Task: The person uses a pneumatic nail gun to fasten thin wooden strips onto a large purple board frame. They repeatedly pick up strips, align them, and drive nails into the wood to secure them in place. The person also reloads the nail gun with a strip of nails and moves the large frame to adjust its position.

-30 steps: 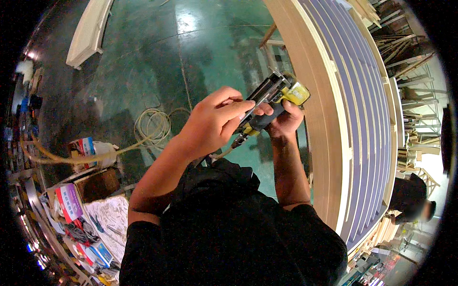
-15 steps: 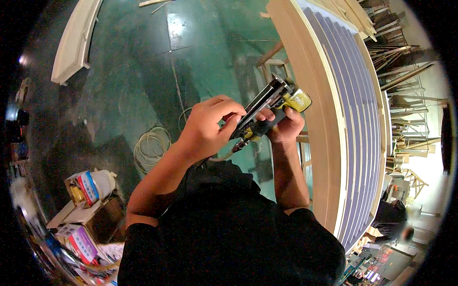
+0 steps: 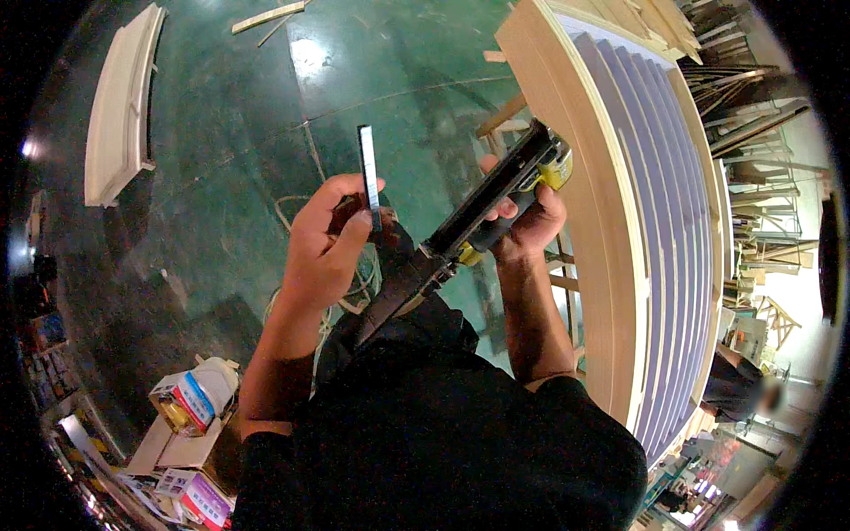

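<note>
Pinched upright between the thumb and fingers of my left hand is a thin silvery strip of nails or staples. My right hand grips the handle of a black and yellow air nail gun, tilted with its nose toward the upper right. Its long magazine is drawn out toward my lower left, past the tool's rear end. A gap separates the strip from the nail gun. My right palm is partly hidden behind the tool.
A curved wooden frame with grey slats stands close on my right. A coiled hose lies on the green floor. Boxes sit at lower left, and a long wooden piece lies far left. Another person is at far right.
My left hand has moved left, away from the nail gun, and the strip now shows in its fingers. The magazine now extends toward my body. My right hand keeps its hold.
</note>
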Motion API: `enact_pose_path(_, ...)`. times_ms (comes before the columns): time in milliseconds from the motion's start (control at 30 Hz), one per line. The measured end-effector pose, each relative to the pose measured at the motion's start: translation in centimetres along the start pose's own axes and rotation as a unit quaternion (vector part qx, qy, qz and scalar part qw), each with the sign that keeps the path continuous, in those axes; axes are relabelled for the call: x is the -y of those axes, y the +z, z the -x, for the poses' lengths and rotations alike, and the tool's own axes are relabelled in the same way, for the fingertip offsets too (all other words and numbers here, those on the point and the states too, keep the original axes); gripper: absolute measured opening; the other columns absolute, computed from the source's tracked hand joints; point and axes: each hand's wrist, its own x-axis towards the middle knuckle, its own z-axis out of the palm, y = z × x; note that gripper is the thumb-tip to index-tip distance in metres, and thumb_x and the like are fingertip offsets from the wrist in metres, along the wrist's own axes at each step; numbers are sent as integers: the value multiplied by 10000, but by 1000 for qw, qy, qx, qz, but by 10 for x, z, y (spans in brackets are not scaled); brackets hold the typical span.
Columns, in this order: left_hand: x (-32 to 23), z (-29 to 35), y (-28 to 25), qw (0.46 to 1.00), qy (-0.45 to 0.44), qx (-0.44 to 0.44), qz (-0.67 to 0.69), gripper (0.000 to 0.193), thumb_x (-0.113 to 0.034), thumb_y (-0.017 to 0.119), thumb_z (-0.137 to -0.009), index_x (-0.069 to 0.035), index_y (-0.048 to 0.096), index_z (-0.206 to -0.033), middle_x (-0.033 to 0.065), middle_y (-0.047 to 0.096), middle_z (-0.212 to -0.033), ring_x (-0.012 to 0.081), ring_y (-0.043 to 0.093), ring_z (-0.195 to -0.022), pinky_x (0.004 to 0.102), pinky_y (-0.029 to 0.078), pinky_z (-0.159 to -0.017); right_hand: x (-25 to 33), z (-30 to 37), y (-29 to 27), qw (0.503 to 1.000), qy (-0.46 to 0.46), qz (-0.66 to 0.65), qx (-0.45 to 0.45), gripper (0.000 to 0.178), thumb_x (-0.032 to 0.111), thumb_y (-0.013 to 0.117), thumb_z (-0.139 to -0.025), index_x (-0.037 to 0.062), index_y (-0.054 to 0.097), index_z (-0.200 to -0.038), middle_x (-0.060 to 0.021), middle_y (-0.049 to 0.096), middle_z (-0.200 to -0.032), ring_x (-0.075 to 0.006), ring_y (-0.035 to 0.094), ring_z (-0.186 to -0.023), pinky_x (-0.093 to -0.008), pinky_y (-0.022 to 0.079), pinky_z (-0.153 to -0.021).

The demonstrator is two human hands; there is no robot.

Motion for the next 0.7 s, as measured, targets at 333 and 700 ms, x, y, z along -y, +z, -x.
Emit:
enact_pose_path(333, -32, -108, -6, 999, -32, -18, -34, 299, -63, 566, -968, 50, 613, -1241, 80, 682, -964, 136, 641, -862, 287, 523, -787, 25, -142, -81, 984, 78, -159, 16, 426, 327, 691, -910, 12, 522, -1142, -110, 502, -1053, -105, 541, -641, -328, 481, -675)
enact_pose_path(700, -91, -246, 57, 911, 165, 111, -363, 264, 5, 683, -867, -52, 731, -1120, 134, 704, -960, 251, 699, -808, 330, 565, -723, 71, -241, -94, 989, 40, -102, 100, 399, 280, 698, -901, -13, 496, -1081, -82, 452, -962, -161, 524, -678, -353, 478, -677)
